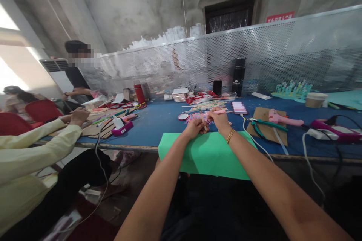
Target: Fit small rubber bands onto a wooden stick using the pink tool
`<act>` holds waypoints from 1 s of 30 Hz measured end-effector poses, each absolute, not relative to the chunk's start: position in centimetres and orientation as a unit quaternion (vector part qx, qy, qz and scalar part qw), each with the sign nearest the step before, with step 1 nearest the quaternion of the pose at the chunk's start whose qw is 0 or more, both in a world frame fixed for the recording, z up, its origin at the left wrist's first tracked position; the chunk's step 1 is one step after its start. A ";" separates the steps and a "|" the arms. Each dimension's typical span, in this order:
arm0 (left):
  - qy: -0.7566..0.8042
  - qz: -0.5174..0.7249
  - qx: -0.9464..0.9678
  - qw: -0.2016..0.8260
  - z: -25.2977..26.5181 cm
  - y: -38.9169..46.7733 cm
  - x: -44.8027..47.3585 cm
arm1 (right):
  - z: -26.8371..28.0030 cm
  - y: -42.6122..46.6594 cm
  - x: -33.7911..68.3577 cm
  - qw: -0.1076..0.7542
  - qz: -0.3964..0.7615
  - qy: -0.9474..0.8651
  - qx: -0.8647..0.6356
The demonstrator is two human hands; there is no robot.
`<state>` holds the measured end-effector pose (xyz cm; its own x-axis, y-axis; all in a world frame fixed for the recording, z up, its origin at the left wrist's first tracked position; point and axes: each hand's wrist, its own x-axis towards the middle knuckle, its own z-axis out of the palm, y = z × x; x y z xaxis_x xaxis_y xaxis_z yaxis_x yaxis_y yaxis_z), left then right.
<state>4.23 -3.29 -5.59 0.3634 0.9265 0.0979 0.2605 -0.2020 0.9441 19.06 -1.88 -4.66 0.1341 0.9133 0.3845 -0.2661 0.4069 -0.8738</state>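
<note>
My right hand (219, 121) is closed round a slim pink pen-like tool (220, 112), whose tip points left toward my other hand. Beside it my left hand (196, 128) has its fingers pinched together; whatever they hold is too small to name. Both hands are close together above the upper edge of a green sheet (209, 154), which drapes over the table edge toward my lap. Just behind my fingers lies a heap of thin pink and purple strips (192, 116). A small round red-rimmed lid or dish (183, 117) sits left of the heap.
Right of my hands are a phone (239, 108), green-handled pliers (263, 123) on cardboard, a pink glue gun (284, 118), a purple power strip (336, 131) and a paper cup (316, 100). A black flask (239, 77) stands behind. A person in yellow sleeves (53, 143) works at left.
</note>
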 end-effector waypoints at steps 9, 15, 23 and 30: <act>0.438 0.358 0.685 0.458 -5.4 -3.5 4.3 | -4.6 -2.0 19.2 0.671 0.434 -0.506 -0.323; 0.438 0.361 0.684 0.458 -5.5 -3.4 4.3 | -4.5 -2.1 19.2 0.683 0.442 -0.486 -0.320; 0.441 0.360 0.681 0.461 -5.3 -3.5 4.3 | -4.5 -2.0 19.1 0.690 0.435 -0.471 -0.336; 0.441 0.362 0.679 0.462 -5.4 -3.5 4.4 | -4.5 -2.0 19.1 0.673 0.435 -0.495 -0.336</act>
<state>4.36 -3.47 -5.38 0.3492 0.9333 0.0841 0.2650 -0.1845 0.9464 19.15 -2.01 -4.47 0.1325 0.9180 0.3739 -0.2526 0.3960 -0.8828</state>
